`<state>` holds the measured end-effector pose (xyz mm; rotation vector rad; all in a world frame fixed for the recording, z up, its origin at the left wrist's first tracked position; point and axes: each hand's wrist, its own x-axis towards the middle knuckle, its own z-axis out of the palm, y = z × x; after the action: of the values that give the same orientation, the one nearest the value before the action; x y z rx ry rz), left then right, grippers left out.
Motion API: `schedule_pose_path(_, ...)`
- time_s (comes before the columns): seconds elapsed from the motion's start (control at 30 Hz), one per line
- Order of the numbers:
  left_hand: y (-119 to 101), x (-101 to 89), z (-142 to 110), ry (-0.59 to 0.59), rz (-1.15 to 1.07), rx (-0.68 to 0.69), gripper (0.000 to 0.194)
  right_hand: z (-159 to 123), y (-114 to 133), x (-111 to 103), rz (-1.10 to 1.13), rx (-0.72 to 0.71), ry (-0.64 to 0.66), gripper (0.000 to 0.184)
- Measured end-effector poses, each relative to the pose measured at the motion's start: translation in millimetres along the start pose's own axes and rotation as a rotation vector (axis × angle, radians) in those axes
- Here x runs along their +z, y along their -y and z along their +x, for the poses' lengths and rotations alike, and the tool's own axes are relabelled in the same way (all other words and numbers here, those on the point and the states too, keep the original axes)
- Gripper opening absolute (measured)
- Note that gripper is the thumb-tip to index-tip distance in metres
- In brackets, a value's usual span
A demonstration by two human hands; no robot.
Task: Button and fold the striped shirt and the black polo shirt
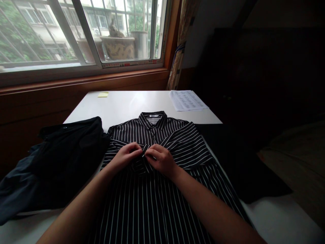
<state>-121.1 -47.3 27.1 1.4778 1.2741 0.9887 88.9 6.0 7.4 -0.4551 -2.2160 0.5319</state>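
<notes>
A black shirt with white stripes (142, 206) lies face up, its collar at the far end. Both sleeves are folded in across the chest, and their cuffs meet near the middle. My left hand (126, 154) pinches the striped cloth at the cuffs. Close beside it, my right hand (160, 158) also pinches the cuff cloth, thumb against fingers. A small pale spot shows between the two hands, too small to name. The fingers partly hide the cuffs.
Dark folded clothes (73, 159) lie left of the shirt, and a black cloth (243, 162) lies to its right. On the white table (129, 101) are a yellow sticky note (103, 95) and printed sheets (188, 100). A window (122, 34) stands behind.
</notes>
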Motion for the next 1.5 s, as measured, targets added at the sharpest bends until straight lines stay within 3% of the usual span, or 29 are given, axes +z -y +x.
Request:
schedule_pose_path(0.2, 0, 1.0, 1, -0.016, -0.002, -0.025, 0.026, 0, 5, -4, 0.047, 0.085, -0.001, 0.004)
schedule_pose_path(0.4, 2, 1.6, 1, -0.021, 0.04, -0.011, 0.027, -1, 0, 1, 0.076, 0.262, 0.033, 0.02)
schedule_pose_path(0.67, 3, 1.4, 2, 0.003, 0.059, -0.009, 0.03, -3, -4, 2, 0.26, 0.302, 0.009, 0.023)
schedule_pose_path(0.93, 8, 5.8, 3, -0.117, 0.014, 0.023, 0.026, 0, -5, 1, 0.32, 0.353, -0.079, 0.019)
schedule_pose_path(1.17, 8, 4.3, 2, -0.084, 0.029, 0.038, 0.026, 1, -5, 0, 0.322, 0.353, -0.077, 0.017)
schedule_pose_path(1.5, 12, 7.6, 2, -0.078, 0.169, 0.234, 0.016, 1, -5, -1, 0.308, 0.36, -0.054, 0.013)
